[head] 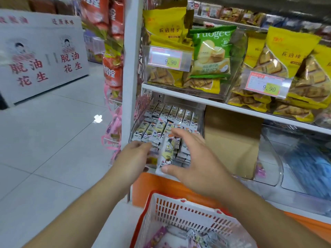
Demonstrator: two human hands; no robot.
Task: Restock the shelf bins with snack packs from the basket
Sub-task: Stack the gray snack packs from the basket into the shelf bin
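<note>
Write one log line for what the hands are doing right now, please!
right hand: holds snack pack at bin front | left hand: touches packs in bin | basket: below, packs inside

The bin (166,122) past the fingertips (176,131) is packed with snack packs (179,111). A cardboard box (231,140) blocks the right. The shelf board (197,97) hangs above.

Two bare forearms, no sleeves visible

Upper shelf: yellow biscuit bags (293,68), one green Yuogee bag (211,51), two red-and-yellow 9.90 price tags (169,59). Brown cardboard sheet (231,140) on lower shelf. White printed display box (41,56) on grey tiled floor (53,140).
</note>
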